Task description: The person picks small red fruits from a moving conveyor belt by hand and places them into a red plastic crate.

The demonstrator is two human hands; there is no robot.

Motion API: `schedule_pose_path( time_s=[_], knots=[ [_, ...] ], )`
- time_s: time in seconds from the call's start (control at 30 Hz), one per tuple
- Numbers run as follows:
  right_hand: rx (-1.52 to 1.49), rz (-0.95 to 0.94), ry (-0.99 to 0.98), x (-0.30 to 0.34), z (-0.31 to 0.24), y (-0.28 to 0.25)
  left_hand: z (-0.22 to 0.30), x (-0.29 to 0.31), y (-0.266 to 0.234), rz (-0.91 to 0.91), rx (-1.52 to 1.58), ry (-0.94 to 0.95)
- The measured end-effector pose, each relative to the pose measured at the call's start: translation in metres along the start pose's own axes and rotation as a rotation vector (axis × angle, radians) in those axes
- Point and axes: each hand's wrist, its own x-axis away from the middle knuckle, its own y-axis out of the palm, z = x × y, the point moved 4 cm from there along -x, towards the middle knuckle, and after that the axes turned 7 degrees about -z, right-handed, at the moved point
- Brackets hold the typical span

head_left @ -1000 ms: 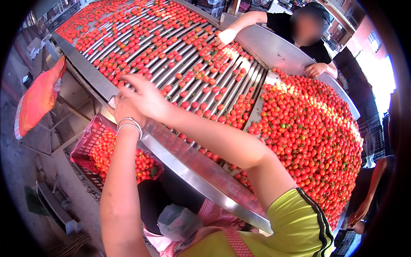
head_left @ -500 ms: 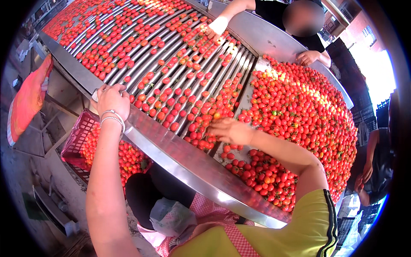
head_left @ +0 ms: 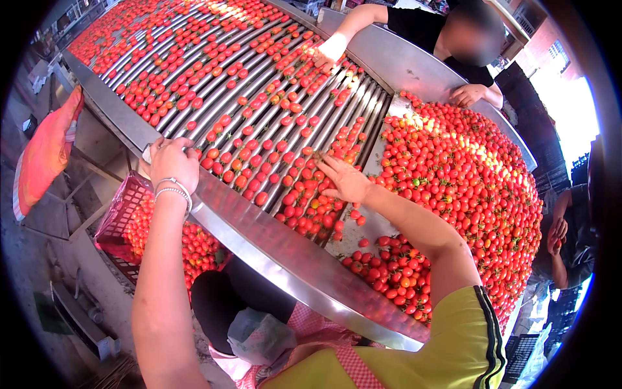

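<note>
Cherry tomatoes (head_left: 278,159) lie in rows on a metal roller conveyor (head_left: 214,107). My left hand (head_left: 173,165) is curled over the conveyor's near metal rim (head_left: 243,236). A small whitish thing (head_left: 147,153) shows beside its fingers; its kind is unclear. My right hand (head_left: 346,180) is open, palm down, fingers spread over tomatoes at the end of the rollers. Right of it, a big heap of cherry tomatoes (head_left: 466,194) fills a metal tray, and a smaller pile (head_left: 395,275) lies by the near rim.
Across the conveyor a co-worker reaches one hand (head_left: 327,55) onto the rollers and rests the other (head_left: 470,95) by the heap. Below my left arm stands a red crate (head_left: 120,217) of tomatoes. An orange-red cloth (head_left: 48,155) hangs at left. Another person's hands (head_left: 557,235) show at far right.
My right hand has moved forward, its fingers spreading farther over the rollers. Tomatoes near it have shifted, baring more tray beside the small pile. My left hand stays at the rim.
</note>
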Motion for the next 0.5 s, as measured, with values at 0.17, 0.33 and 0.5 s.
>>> schedule_pose_path(
  time_s=[0.17,0.33,0.5],
  knots=[
    [0.041,0.021,0.091,0.011,0.042,-0.006,0.005,0.001,0.000,0.001,0.005,0.023],
    [-0.149,0.218,0.311,0.006,0.059,-0.019,0.006,0.001,0.000,-0.011,0.015,0.021],
    [-0.213,0.382,0.220,-0.021,0.050,-0.025,0.005,0.001,-0.001,-0.018,0.001,0.008]
  ],
)
